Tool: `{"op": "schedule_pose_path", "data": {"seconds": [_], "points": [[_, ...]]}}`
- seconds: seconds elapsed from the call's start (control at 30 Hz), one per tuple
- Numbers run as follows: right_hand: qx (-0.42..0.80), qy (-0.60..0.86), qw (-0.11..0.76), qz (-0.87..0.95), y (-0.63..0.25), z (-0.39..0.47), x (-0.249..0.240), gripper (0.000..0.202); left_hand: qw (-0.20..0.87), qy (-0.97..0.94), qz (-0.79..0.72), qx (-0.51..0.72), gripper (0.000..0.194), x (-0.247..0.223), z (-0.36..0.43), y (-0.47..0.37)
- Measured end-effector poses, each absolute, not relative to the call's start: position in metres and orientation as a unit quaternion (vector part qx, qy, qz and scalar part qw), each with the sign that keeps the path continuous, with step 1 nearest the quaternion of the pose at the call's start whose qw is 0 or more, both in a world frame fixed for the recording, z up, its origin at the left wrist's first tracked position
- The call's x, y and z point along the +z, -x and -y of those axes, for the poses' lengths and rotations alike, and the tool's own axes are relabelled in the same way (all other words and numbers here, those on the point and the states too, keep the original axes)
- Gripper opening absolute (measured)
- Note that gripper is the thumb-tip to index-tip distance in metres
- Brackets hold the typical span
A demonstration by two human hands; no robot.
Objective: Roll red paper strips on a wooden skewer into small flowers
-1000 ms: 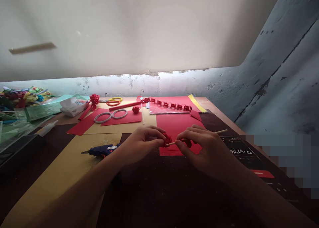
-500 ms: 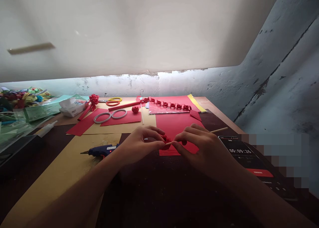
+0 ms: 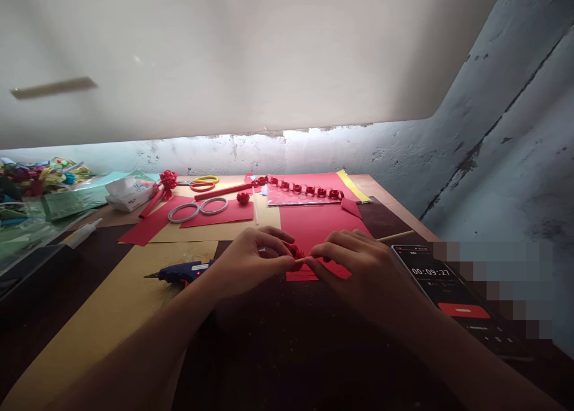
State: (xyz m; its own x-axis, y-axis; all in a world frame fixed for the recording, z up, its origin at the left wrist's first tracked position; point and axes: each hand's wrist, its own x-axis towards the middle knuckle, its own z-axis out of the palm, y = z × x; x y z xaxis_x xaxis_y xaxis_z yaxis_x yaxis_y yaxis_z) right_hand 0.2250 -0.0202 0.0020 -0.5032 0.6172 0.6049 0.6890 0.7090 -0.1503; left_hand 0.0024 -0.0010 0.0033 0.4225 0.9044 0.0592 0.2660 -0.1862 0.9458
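In the head view my left hand [image 3: 249, 256] pinches a small crumpled red paper flower [image 3: 296, 251] between thumb and fingers, in front of my body. Beside it, my right hand [image 3: 354, 261] has its fingertips against the flower's right side. A thin pale wooden stick [image 3: 399, 236] runs out behind the right hand, which appears closed on it; its inner end is hidden by the fingers. Under and beyond both hands lies a red paper sheet [image 3: 309, 222]. Left of my left forearm, a blue glue gun [image 3: 179, 272] lies with its red light lit.
Farther back are scissors [image 3: 204, 182], grey rings [image 3: 214, 206], a red paper ball [image 3: 243, 198], a ribbon-topped red stick [image 3: 167, 180] and a red paper chain [image 3: 309, 189]. A phone showing a timer [image 3: 442, 285] lies right; a tissue pack [image 3: 130, 192] and scraps [image 3: 45, 177] lie left.
My right fingers have shifted slightly at the flower, and the stick's outer end has moved a little to the right. The left hand keeps its hold. The phone's timer advanced one second.
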Motion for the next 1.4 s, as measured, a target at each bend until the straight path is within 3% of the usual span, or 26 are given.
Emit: {"op": "schedule_pose_path", "data": {"seconds": [0.97,1.2,1.4], "points": [[-0.012,0.353,0.354,0.866,-0.2248,0.0209,0.0018,0.008,0.487,-0.693,-0.423,0.323,0.017,0.0019,-0.0001,0.0010],[0.011,0.364,0.336,0.869,-0.2249,0.0213,0.0013,0.011,0.492,-0.694,-0.418,0.318,0.024,0.0007,-0.0003,0.0005],[0.008,0.351,0.341,0.872,-0.2268,0.0199,0.0010,0.008,0.506,-0.683,-0.410,0.331,0.016,0.0006,0.0000,0.0000]]}}
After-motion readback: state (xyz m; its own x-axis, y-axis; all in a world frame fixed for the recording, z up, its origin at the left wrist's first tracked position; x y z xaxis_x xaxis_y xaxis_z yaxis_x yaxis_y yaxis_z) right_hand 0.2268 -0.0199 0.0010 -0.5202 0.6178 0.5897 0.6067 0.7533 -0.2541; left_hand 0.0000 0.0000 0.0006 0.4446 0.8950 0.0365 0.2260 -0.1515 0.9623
